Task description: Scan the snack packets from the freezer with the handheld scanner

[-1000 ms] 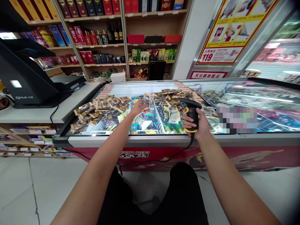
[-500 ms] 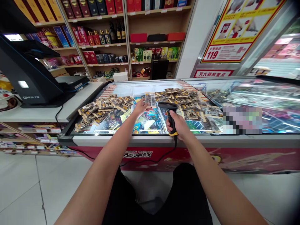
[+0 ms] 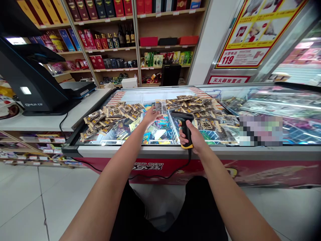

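My left hand (image 3: 150, 116) is closed on the edge of a small clear snack packet (image 3: 161, 107) over the freezer's glass top. My right hand (image 3: 192, 135) grips the handle of a black and yellow barcode scanner (image 3: 186, 129), whose head points left, just right of and below the packet. Its cable hangs down the freezer front. A pile of brown and beige snack packets (image 3: 207, 124) lies to the right, and another pile of like packets (image 3: 114, 112) is on the left.
A freezer (image 3: 200, 170) with a red front spans the view. At the left, a black scale or register (image 3: 35, 83) stands on a white counter (image 3: 57, 122). Shelves (image 3: 107, 50) of boxes and bottles rise behind. Colourful bags (image 3: 156, 132) show beneath the glass.
The scanner in my right hand has shifted slightly right and down, with its head a little farther from the packet. My left hand keeps the packet in nearly the same spot.
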A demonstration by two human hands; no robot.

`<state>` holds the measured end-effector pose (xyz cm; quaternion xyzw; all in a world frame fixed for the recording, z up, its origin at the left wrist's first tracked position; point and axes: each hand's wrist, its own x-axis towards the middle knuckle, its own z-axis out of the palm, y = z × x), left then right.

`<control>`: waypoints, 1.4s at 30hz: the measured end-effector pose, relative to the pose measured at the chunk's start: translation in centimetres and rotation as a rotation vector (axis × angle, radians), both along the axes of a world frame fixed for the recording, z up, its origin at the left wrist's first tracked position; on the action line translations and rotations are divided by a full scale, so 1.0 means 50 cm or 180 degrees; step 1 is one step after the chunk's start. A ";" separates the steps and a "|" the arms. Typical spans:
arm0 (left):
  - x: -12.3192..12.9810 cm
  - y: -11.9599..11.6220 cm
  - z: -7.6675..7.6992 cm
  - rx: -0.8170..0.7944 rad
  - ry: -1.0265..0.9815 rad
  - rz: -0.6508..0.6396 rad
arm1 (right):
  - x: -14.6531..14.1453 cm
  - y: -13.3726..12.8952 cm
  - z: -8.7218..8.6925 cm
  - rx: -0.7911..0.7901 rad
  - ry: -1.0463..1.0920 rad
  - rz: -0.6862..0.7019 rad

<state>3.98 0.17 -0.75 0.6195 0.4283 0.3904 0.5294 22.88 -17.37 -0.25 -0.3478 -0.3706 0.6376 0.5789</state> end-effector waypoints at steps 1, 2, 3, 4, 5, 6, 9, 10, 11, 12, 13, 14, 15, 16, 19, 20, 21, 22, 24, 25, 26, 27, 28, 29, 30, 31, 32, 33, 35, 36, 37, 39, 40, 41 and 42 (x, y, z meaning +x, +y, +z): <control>0.001 0.001 -0.001 0.0008 -0.0014 0.0008 | 0.000 0.000 0.000 -0.0010 0.0018 0.0012; 0.002 0.001 -0.001 0.0027 -0.0017 0.0008 | 0.001 -0.001 0.000 -0.0031 0.0041 0.0028; 0.003 0.002 -0.001 0.0068 0.0004 0.0006 | 0.002 -0.001 0.001 -0.0060 0.0078 0.0049; 0.002 0.002 0.000 0.0150 0.0063 0.0027 | 0.004 -0.002 0.002 -0.0096 0.0133 0.0081; -0.001 0.002 0.002 0.0298 0.0162 0.0072 | 0.007 -0.002 0.004 -0.0131 0.0212 0.0121; -0.006 0.001 0.006 0.0521 0.0295 0.0146 | 0.011 -0.002 0.006 -0.0160 0.0313 0.0169; -0.039 -0.004 0.030 0.1508 0.0823 0.0594 | 0.027 -0.003 0.011 -0.0234 0.0667 0.0339; -0.056 -0.006 0.042 0.1854 0.1030 0.0769 | 0.033 -0.003 0.011 -0.0262 0.0783 0.0390; -0.075 -0.007 0.055 0.2155 0.1254 0.0946 | 0.038 -0.003 0.011 -0.0289 0.0901 0.0431; -0.095 -0.008 0.069 0.2399 0.1499 0.1127 | 0.043 -0.002 0.011 -0.0320 0.1015 0.0469; -0.117 -0.007 0.084 0.2582 0.1760 0.1285 | 0.047 -0.001 0.010 -0.0358 0.1125 0.0509; -0.140 -0.005 0.098 0.2701 0.2030 0.1426 | 0.050 0.001 0.010 -0.0400 0.1227 0.0548; -0.165 -0.001 0.111 0.2756 0.2302 0.1553 | 0.052 0.002 0.010 -0.0446 0.1315 0.0588; -0.189 0.004 0.122 0.2757 0.2567 0.1658 | 0.053 0.004 0.010 -0.0490 0.1391 0.0623; -0.263 0.024 0.146 0.2559 0.3318 0.1808 | 0.053 0.008 0.012 -0.0583 0.1551 0.0692; -0.285 0.030 0.151 0.2453 0.3545 0.1820 | 0.052 0.008 0.012 -0.0613 0.1598 0.0700; -0.305 0.037 0.154 0.2342 0.3761 0.1791 | 0.052 0.009 0.013 -0.0646 0.1643 0.0702; -0.322 0.042 0.155 0.2236 0.3959 0.1721 | 0.051 0.009 0.013 -0.0678 0.1682 0.0697; -0.347 0.050 0.154 0.2056 0.4285 0.1500 | 0.052 0.008 0.014 -0.0720 0.1745 0.0676; -0.354 0.053 0.152 0.1993 0.4408 0.1383 | 0.053 0.007 0.014 -0.0727 0.1763 0.0673; -0.359 0.054 0.150 0.1946 0.4505 0.1295 | 0.054 0.007 0.013 -0.0724 0.1777 0.0679; -0.361 0.053 0.148 0.1922 0.4574 0.1249 | 0.055 0.007 0.013 -0.0715 0.1795 0.0693; -0.361 0.052 0.146 0.1923 0.4614 0.1243 | 0.056 0.007 0.012 -0.0706 0.1812 0.0718; -0.360 0.049 0.145 0.1942 0.4633 0.1260 | 0.058 0.007 0.011 -0.0689 0.1824 0.0745; -0.356 0.046 0.144 0.1984 0.4632 0.1297 | 0.059 0.007 0.010 -0.0661 0.1827 0.0774; -0.350 0.042 0.145 0.2039 0.4616 0.1348 | 0.060 0.007 0.009 -0.0628 0.1830 0.0804; -0.341 0.037 0.145 0.2103 0.4584 0.1402 | 0.060 0.006 0.008 -0.0592 0.1843 0.0829; -0.329 0.031 0.146 0.2181 0.4533 0.1448 | 0.059 0.005 0.006 -0.0548 0.1885 0.0840; -0.292 0.017 0.144 0.2376 0.4370 0.1473 | 0.057 -0.001 0.004 -0.0428 0.2082 0.0814; -0.266 0.008 0.141 0.2472 0.4272 0.1430 | 0.057 -0.004 0.004 -0.0348 0.2220 0.0771; -0.236 0.000 0.136 0.2546 0.4174 0.1343 | 0.057 -0.008 0.004 -0.0253 0.2357 0.0707; -0.165 -0.018 0.119 0.2600 0.3999 0.1063 | 0.064 -0.013 0.005 -0.0070 0.2553 0.0546; -0.127 -0.025 0.108 0.2574 0.3918 0.0894 | 0.071 -0.015 0.007 -0.0003 0.2602 0.0458; -0.088 -0.031 0.095 0.2521 0.3831 0.0718 | 0.082 -0.015 0.009 0.0041 0.2617 0.0378; -0.051 -0.034 0.083 0.2418 0.3737 0.0554 | 0.095 -0.015 0.011 0.0065 0.2600 0.0317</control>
